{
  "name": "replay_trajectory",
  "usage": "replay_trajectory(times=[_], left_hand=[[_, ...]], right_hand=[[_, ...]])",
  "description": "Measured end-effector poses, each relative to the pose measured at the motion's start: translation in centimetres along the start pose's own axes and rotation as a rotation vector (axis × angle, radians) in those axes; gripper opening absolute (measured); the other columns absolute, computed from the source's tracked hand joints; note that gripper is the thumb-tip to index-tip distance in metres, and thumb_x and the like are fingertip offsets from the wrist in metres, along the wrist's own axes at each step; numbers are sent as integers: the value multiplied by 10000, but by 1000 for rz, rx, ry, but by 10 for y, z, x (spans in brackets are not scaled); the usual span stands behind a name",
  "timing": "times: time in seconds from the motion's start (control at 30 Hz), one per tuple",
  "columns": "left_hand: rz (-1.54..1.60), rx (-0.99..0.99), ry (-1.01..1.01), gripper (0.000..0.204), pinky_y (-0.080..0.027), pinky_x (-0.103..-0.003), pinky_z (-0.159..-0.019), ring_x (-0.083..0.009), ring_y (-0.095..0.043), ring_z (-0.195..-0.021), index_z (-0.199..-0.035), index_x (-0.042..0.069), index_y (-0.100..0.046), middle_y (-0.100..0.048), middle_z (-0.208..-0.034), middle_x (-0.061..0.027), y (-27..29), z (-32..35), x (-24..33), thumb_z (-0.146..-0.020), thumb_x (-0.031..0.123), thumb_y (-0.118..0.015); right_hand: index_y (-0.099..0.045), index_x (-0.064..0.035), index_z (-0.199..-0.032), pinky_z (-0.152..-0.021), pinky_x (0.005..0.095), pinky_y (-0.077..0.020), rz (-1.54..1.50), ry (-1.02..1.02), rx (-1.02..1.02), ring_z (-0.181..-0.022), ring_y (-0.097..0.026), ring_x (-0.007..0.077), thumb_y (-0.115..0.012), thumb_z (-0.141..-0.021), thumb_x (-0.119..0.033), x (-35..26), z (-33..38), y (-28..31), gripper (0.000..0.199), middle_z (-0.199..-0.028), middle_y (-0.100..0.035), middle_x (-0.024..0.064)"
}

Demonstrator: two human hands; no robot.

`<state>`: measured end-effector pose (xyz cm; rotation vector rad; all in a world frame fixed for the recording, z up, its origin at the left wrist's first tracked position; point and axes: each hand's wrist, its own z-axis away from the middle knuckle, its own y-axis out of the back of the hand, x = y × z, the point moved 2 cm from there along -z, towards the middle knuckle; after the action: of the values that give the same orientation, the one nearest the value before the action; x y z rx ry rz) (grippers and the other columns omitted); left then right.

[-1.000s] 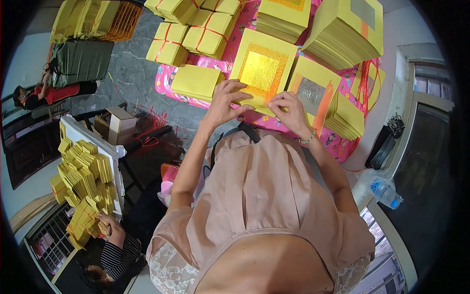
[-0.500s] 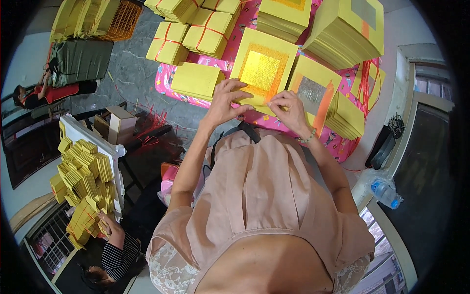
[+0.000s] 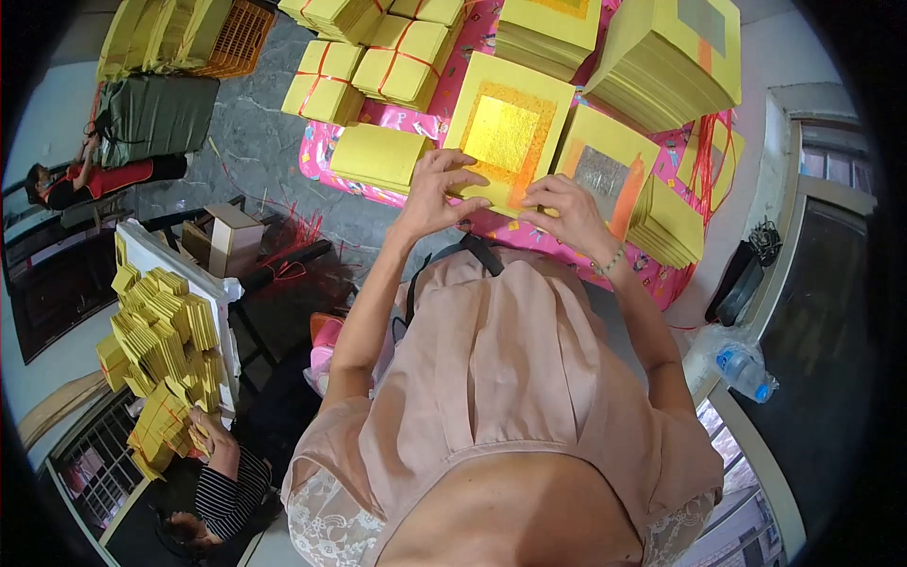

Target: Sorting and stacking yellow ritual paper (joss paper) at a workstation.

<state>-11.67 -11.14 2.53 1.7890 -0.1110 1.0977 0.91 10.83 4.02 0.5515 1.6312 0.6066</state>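
A yellow paper sheet with a gold foil square and an orange border lies before me on a pink patterned tablecloth. At its near left corner is my left hand, fingers curled over the paper and thumb along the near edge. My right hand, wearing a beaded bracelet, pinches the near right part of that edge. Beneath my fingertips the paper edge is partly hidden. Just right lies a stack of yellow paper with a silver foil square and an orange strip. Left of my left hand sits a plain yellow paper stack.
Yellow bundles tied with red string stand at the back left, a tall paper stack at the back right. Red strings hang at the table's right. Leftward, one person handles yellow paper bundles; another person stands beyond.
My right hand has shifted slightly, its wrist moving right and its fingers spreading a little along the paper's near edge. My left hand has hardly moved.
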Motion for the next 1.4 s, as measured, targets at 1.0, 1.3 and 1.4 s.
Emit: replay_trajectory(times=[1.0,1.3,1.4], left_hand=[[-9,-21,33,265,-415,-434,-991,-291,-527,-1137,-966,171,-787,-649,-1152,-72,3,-5,3,-759,334,-819],[37,62,53,193,-413,-432,-984,-295,-525,-1141,-925,148,-798,-663,-1138,-87,-4,-2,-5,-796,292,-791],[51,56,56,186,-408,-432,-993,-296,-522,-1148,-931,147,-798,-663,-1144,-85,-4,-3,-3,-798,277,-787]], right_hand=[[-662,-37,-895,-691,350,-516,-82,-39,-107,-762,-643,262,-741,-863,-209,4,-15,11,192,-852,-651,81],[-652,-30,-858,-636,268,-504,-167,-279,213,-727,-625,126,-798,-847,-187,0,19,1,215,-803,-639,31],[-688,1,-924,-554,208,-461,-711,-563,247,-609,-561,49,-754,-910,-301,3,27,-29,310,-729,-651,6]])
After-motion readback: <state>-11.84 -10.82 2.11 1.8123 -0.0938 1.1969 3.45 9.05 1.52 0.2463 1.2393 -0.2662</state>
